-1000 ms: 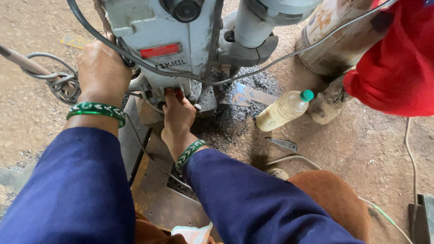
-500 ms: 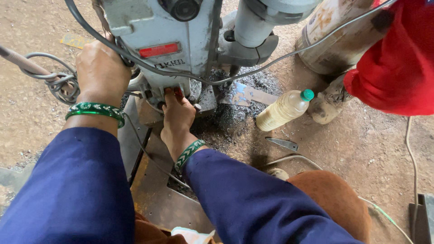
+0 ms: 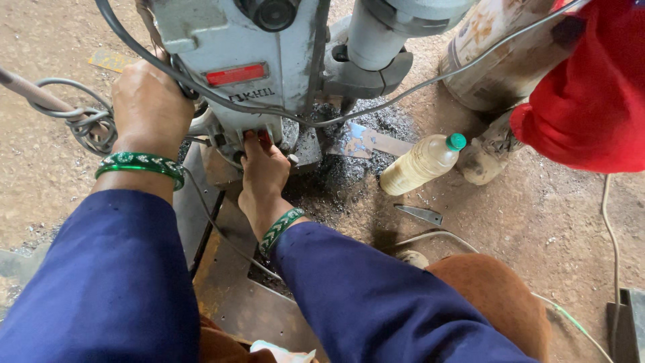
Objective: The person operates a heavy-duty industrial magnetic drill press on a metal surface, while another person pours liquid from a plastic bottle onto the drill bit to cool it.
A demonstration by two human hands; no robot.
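Gritty dirt floor (image 3: 551, 222) | left hand (image 3: 149, 107) grasps grey metal drill (image 3: 248, 60) | right hand (image 3: 264, 171) fingers press its red switch (image 3: 257, 136) | ribbed plastic bottle (image 3: 420, 163) nearby

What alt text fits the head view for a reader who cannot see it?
A person's left hand grips the side of a grey magnetic drill while the right hand touches its red switch on a steel plate. A plastic bottle lies right.

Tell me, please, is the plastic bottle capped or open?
Capped: the plastic bottle lies tilted on the ground with its green cap on.
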